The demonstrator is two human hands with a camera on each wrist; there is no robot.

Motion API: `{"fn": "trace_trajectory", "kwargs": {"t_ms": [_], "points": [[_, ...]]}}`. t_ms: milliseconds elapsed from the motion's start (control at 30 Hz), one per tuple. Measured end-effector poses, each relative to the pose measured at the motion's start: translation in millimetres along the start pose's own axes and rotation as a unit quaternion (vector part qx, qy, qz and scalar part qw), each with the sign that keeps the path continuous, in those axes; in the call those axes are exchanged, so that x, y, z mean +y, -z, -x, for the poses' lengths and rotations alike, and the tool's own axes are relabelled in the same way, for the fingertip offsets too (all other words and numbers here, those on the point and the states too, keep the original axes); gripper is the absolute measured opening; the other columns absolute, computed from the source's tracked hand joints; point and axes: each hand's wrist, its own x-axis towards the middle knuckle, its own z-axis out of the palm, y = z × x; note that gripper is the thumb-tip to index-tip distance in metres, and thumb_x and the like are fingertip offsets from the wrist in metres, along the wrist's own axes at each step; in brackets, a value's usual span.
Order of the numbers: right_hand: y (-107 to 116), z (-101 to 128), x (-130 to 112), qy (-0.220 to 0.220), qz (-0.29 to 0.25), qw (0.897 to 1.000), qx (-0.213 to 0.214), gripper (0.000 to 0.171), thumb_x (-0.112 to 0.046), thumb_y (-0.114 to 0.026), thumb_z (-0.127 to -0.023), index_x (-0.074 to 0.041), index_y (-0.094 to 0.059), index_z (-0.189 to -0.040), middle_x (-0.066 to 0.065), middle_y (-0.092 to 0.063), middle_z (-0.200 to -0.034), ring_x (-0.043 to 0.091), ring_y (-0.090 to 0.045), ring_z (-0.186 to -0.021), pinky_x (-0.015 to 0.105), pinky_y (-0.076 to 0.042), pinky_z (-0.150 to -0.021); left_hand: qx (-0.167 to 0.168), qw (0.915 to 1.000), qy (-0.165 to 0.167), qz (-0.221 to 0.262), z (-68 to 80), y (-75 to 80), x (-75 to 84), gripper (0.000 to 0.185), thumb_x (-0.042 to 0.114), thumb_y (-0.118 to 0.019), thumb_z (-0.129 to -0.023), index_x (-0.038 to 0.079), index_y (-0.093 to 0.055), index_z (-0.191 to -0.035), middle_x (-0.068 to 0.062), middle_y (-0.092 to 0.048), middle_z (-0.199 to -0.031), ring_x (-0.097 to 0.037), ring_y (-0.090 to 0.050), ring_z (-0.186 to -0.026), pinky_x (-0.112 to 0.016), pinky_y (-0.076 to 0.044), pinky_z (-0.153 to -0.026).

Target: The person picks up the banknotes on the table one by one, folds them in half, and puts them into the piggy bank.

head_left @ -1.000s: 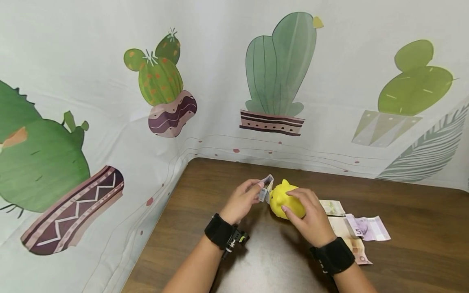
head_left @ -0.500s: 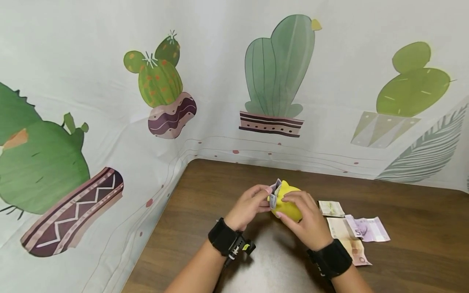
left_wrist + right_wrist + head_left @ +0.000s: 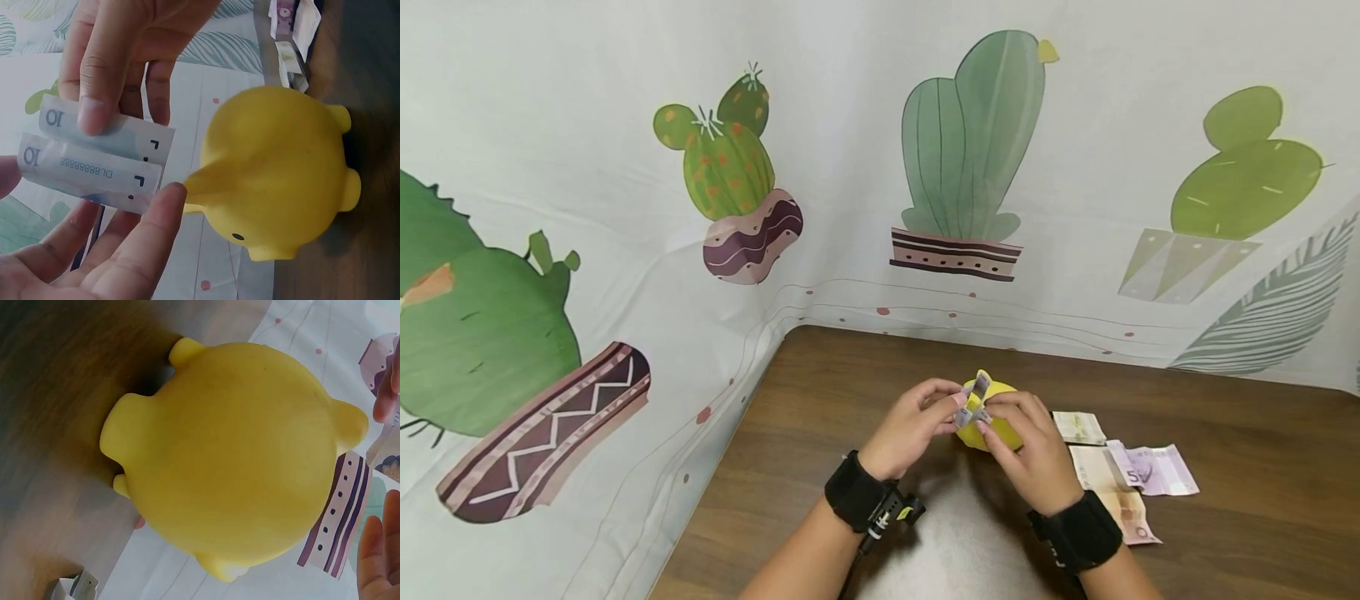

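Observation:
A yellow piggy bank (image 3: 972, 438) stands on the table below and behind both hands, partly hidden by them in the head view. The left wrist view shows its side, ear, eye and snout (image 3: 275, 162). Just above it, a folded bluish-grey banknote (image 3: 94, 172) with two flaps marked 10 is held between the hands. My left hand (image 3: 917, 421) grips the note by its edges, thumb on one end and fingers on the other. My right hand (image 3: 1033, 446) pinches the upper flap, its thumb on top and fingers behind. Neither hand grips the piggy bank.
Right of the right hand lie a folded yellowish banknote (image 3: 1079, 427), a tan-orange banknote (image 3: 1120, 504) and a purple banknote (image 3: 1165, 469) overlapping it. The brown table (image 3: 1247, 450) meets a white cactus-print cloth (image 3: 850, 217) behind and at the left.
The left hand has brought the banknote rightward over the piggy bank. The right hand has let go of the piggy bank and now pinches the note, whose folds have spread apart.

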Motion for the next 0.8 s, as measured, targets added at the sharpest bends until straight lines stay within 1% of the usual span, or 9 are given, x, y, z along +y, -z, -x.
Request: {"fn": "trace_trajectory", "kwargs": {"t_ms": [100, 167, 200, 333, 400, 467, 533, 667, 800], "points": [[2, -1, 0, 0.000, -0.011, 1.000, 0.014, 0.021, 0.004, -0.076, -0.081, -0.005, -0.069, -0.098, 0.011, -0.064, -0.110, 0.025, -0.059, -0.104, 0.013, -0.039, -0.101, -0.009, 0.9997, 0.014, 0.016, -1.0, 1.0, 0.4, 0.042, 0.030, -0.057, -0.101, -0.002, -0.060, -0.129, -0.022, -0.063, -0.129, -0.034, -0.068, -0.112, -0.043, -0.057, -0.098], [3, -1, -1, -0.008, -0.017, 1.000, 0.018, 0.022, 0.006, -0.075, -0.081, -0.006, -0.068, -0.099, 0.011, -0.063, -0.111, 0.025, -0.059, -0.105, 0.011, -0.038, -0.101, -0.018, 0.9992, 0.021, 0.027, -0.9, 2.1, 0.8, 0.042, 0.029, -0.055, -0.101, -0.002, -0.059, -0.129, -0.023, -0.064, -0.128, -0.031, -0.070, -0.108, -0.040, -0.058, -0.095], [4, -1, -1, -0.011, -0.018, 1.000, 0.021, 0.023, 0.006, -0.075, -0.081, -0.006, -0.068, -0.100, 0.012, -0.063, -0.112, 0.025, -0.059, -0.105, 0.010, -0.038, -0.102, -0.024, 0.9989, 0.021, 0.033, -0.7, 2.7, 1.0, 0.042, 0.028, -0.054, -0.101, -0.003, -0.058, -0.129, -0.025, -0.065, -0.127, -0.033, -0.070, -0.107, -0.040, -0.058, -0.094], [5, -2, -3, -0.034, -0.018, 0.999, 0.028, 0.032, 0.006, -0.075, -0.082, -0.002, -0.064, -0.110, 0.012, -0.062, -0.117, 0.021, -0.059, -0.109, 0.009, -0.039, -0.101, -0.052, 0.9970, 0.021, 0.053, 1.2, 4.0, 3.3, 0.040, 0.025, -0.049, -0.102, -0.004, -0.058, -0.129, -0.028, -0.066, -0.119, -0.031, -0.072, -0.099, -0.038, -0.060, -0.089], [6, -1, -3, -0.044, -0.014, 0.998, 0.032, 0.037, 0.005, -0.076, -0.082, -0.001, -0.062, -0.116, 0.012, -0.062, -0.117, 0.016, -0.059, -0.110, 0.009, -0.040, -0.100, -0.068, 0.9957, 0.022, 0.060, 1.5, 4.9, 3.2, 0.040, 0.024, -0.048, -0.102, -0.005, -0.058, -0.128, -0.027, -0.067, -0.116, -0.034, -0.072, -0.100, -0.039, -0.061, -0.088], [6, -1, -5, -0.057, -0.009, 0.998, 0.036, 0.039, 0.004, -0.076, -0.083, -0.001, -0.062, -0.119, 0.011, -0.064, -0.116, 0.011, -0.060, -0.107, 0.008, -0.043, -0.094, -0.079, 0.9943, 0.025, 0.067, 0.7, 5.6, 1.9, 0.041, 0.025, -0.046, -0.102, -0.006, -0.059, -0.127, -0.025, -0.068, -0.113, -0.031, -0.073, -0.098, -0.039, -0.061, -0.088], [7, -1, -6, -0.064, -0.002, 0.997, 0.042, 0.038, 0.005, -0.075, -0.083, -0.002, -0.064, -0.119, 0.011, -0.068, -0.112, 0.007, -0.060, -0.098, 0.010, -0.046, -0.083, -0.083, 0.9935, 0.027, 0.073, -0.6, 6.6, 0.3, 0.041, 0.025, -0.045, -0.102, -0.006, -0.059, -0.125, -0.024, -0.070, -0.111, -0.029, -0.073, -0.097, -0.040, -0.061, -0.087], [7, -1, -7, -0.072, 0.005, 0.996, 0.047, 0.031, 0.005, -0.076, -0.083, -0.002, -0.068, -0.112, 0.011, -0.074, -0.099, 0.002, -0.059, -0.082, 0.013, -0.047, -0.066, -0.067, 0.9946, 0.028, 0.075, -3.0, 9.0, -2.0, 0.040, 0.023, -0.043, -0.100, -0.007, -0.060, -0.120, -0.021, -0.072, -0.102, -0.023, -0.073, -0.089, -0.041, -0.061, -0.086], [8, -1, -10, -0.108, -0.016, 0.993, 0.041, 0.022, 0.002, -0.075, -0.085, -0.001, -0.069, -0.106, 0.009, -0.074, -0.088, 0.000, -0.056, -0.072, 0.014, -0.047, -0.059, -0.053, 0.9956, 0.027, 0.073, -4.1, 10.4, -3.1, 0.039, 0.022, -0.044, -0.099, -0.008, -0.060, -0.118, -0.014, -0.071, -0.098, -0.020, -0.071, -0.086, -0.039, -0.062, -0.084]]}}
